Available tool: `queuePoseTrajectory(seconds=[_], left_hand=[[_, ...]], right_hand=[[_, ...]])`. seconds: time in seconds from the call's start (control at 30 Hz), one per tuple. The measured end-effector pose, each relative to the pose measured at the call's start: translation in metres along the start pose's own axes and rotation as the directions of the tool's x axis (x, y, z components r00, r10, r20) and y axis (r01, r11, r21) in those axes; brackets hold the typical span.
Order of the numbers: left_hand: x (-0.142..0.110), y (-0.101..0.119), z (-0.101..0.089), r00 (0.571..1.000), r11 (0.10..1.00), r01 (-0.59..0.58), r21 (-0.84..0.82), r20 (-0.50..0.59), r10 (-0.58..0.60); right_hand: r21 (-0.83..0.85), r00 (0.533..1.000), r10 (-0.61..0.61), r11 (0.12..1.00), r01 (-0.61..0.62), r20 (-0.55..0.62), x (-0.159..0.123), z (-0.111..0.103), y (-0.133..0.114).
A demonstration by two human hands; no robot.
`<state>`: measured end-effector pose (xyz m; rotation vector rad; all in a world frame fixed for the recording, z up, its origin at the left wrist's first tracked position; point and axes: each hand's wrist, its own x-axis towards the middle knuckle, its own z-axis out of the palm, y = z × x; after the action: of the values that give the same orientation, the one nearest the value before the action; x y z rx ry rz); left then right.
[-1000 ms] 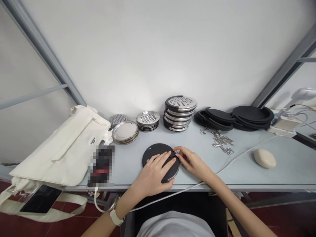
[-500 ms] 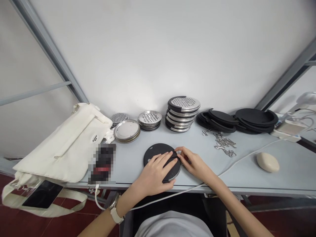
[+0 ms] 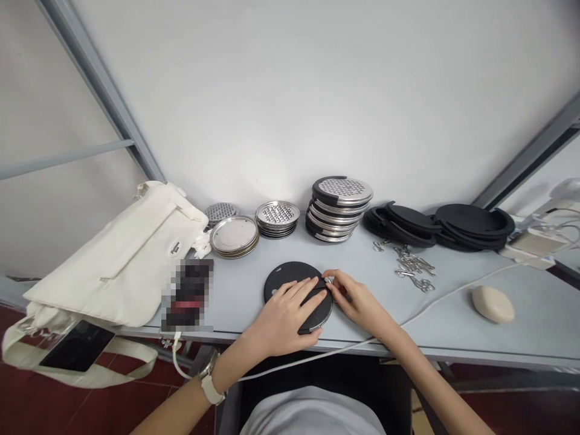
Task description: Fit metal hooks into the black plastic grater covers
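Note:
A round black disc (image 3: 285, 276) with a metal edge showing lies flat near the table's front edge. Across its top rests my left hand (image 3: 290, 311), fingers stretched out and pressing on it. At the disc's right rim, my right hand (image 3: 347, 295) is pinched on a small shiny metal clip (image 3: 328, 280), mostly hidden by the fingertips. Several similar loose metal clips (image 3: 414, 264) lie in a heap farther right. Behind the disc stands a tall stack of metal grater discs in black holders (image 3: 343, 208).
Along the wall are plain metal discs (image 3: 234, 234), grater discs (image 3: 277, 214) and black round holders (image 3: 471, 226). A cream rounded case (image 3: 493, 304) sits at right. A white cable (image 3: 435, 299) crosses the table under my right forearm. At left lie a white bag (image 3: 122, 260) and a blurred-out item (image 3: 188, 296).
Both hands stay at the disc, with only a slight shift of the right fingertips at its rim. The camera view has moved slightly.

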<state>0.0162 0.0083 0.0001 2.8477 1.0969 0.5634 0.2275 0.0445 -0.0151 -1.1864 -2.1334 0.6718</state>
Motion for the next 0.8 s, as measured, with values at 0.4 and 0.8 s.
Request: queuePoseTrajectory(seconds=[0.4, 0.8], left_hand=[[-0.0008, -0.0005, 0.001, 1.0, 1.0, 0.0, -0.003, -0.018, 0.0], [-0.0001, 0.0007, 0.0002, 1.0, 1.0, 0.011, -0.006, -0.007, -0.011]], right_hand=[[-0.005, 1.0, 0.004, 1.0, -0.004, -0.02, -0.0008, 0.0018, 0.002], [-0.013, 0.993, -0.058, 0.998, 0.057, -0.099, 0.0009, 0.0036, 0.0046]])
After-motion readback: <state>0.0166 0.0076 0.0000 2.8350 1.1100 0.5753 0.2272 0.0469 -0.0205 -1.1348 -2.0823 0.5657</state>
